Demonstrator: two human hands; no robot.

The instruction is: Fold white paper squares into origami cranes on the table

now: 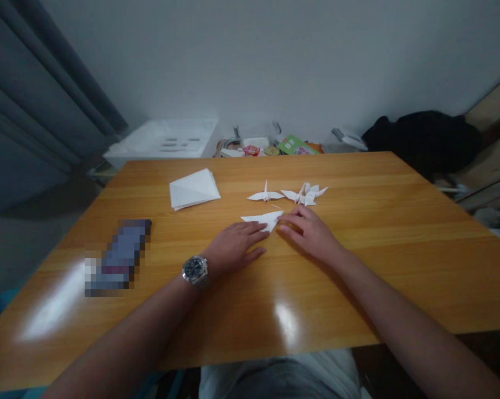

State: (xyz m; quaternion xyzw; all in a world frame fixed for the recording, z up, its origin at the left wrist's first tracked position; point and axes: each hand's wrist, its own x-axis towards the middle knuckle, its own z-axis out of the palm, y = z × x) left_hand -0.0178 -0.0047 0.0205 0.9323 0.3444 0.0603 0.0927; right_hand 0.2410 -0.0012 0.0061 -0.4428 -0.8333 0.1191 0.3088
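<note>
A folded piece of white paper (270, 217) lies on the wooden table in front of me, its pointed end reaching left. My left hand (239, 244), with a metal watch (195, 270) on the wrist, rests flat with its fingers stretched over the paper and the thumb apart. At the paper's right end, the fingertips of my right hand (310, 233) are closed on its edge. Just beyond stands a white paper crane (266, 195) with spread wings. More paper cranes (304, 194) sit bunched to its right, overlapping so that I cannot separate them clearly.
A stack of white paper sheets (195, 189) lies at the back left of the table (399, 249). A blurred-out phone-like object (123, 255) is at the left. Behind the far edge are a white foam box (166, 136), a green packet (295, 145) and a black cloth heap (424, 136).
</note>
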